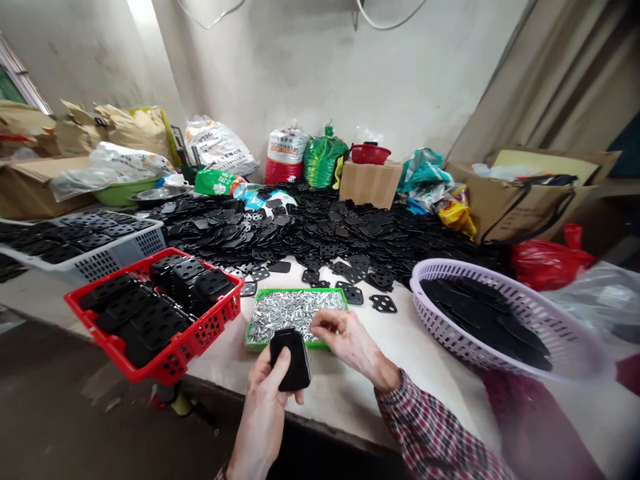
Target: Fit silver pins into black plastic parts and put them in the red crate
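My left hand (265, 397) grips a black plate (296, 367) by the green tray (257, 346); I can't tell if my right hand (353, 340) holds anything. Stacks (147, 317) sit in the red basket (216, 325); a loose pile (320, 230) seems left.

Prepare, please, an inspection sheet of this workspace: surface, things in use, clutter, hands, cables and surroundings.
Surface: pale table, its rear largely covered by a heap of black plates.
Things in use: black piece; green tray filled with small metal pins.
Clutter: red basket and pale purple basket, both containing black parts.
Hands: left hand grips the black piece; right hand over the tray, fingertips together; whether they hold a pin is unclear.
Cables: two white cables hang high up.
Surroundings: wall, sacks, cardboard box.
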`<act>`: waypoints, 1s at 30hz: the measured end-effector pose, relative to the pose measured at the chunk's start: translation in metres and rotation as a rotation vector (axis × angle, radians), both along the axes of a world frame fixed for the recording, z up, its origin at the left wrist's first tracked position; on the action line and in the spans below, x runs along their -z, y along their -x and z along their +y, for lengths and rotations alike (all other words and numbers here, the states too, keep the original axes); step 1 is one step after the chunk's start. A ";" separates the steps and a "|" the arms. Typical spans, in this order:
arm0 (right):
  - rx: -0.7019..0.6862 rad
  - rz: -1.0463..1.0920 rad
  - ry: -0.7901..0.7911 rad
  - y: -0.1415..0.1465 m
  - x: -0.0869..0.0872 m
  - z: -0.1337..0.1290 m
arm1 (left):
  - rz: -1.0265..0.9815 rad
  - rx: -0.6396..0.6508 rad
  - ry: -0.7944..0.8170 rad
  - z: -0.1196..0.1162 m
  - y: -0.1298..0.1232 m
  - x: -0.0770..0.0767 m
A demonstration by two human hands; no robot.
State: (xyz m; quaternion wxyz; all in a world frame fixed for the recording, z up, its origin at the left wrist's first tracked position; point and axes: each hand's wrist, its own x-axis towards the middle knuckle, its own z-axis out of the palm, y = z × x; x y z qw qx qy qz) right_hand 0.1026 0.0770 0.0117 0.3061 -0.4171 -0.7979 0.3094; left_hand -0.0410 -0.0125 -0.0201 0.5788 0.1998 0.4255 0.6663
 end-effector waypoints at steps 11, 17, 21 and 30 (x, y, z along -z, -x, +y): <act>-0.080 0.702 0.391 -0.002 -0.001 -0.030 | -0.056 0.230 -0.052 -0.005 -0.016 -0.006; -0.045 0.830 0.350 -0.005 -0.004 -0.036 | -0.040 0.202 -0.014 -0.007 -0.018 -0.009; 0.026 0.754 0.285 -0.009 -0.003 -0.034 | -0.008 0.173 0.015 -0.007 -0.017 -0.006; 0.063 0.634 0.257 -0.015 -0.003 -0.037 | 0.140 0.216 0.010 -0.006 -0.023 -0.002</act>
